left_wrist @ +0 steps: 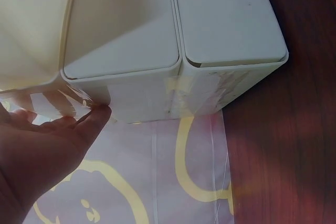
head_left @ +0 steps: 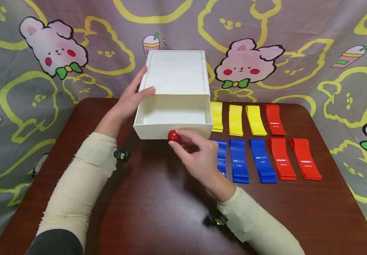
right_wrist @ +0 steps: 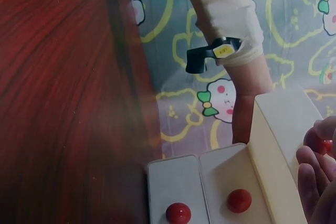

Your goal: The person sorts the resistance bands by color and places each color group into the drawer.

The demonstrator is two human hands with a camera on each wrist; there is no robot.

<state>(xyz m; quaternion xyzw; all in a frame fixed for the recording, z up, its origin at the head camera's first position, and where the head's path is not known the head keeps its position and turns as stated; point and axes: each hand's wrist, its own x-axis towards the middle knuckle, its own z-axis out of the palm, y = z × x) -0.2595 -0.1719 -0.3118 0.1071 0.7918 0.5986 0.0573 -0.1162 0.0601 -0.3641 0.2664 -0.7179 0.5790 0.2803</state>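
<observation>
A white drawer cabinet (head_left: 175, 71) stands at the back middle of the table, its top drawer (head_left: 174, 115) pulled out and bare inside. My right hand (head_left: 201, 156) pinches the red round knob (head_left: 173, 136) on that drawer's front between thumb and fingers. My left hand (head_left: 132, 97) rests on the cabinet's left side, with the thumb over the top edge and extended fingers along the wall. Two lower drawers are shut; in the right wrist view each shows a red knob, the middle drawer's knob (right_wrist: 239, 201) and the bottom drawer's knob (right_wrist: 178, 212).
Right of the cabinet lie folded resistance bands in two rows: yellow bands (head_left: 236, 120), blue bands (head_left: 239, 161) and red bands (head_left: 282, 158). Cabinet and right hand partly cover the leftmost ones. A patterned curtain (head_left: 177, 32) hangs behind the dark wooden table (head_left: 151, 212).
</observation>
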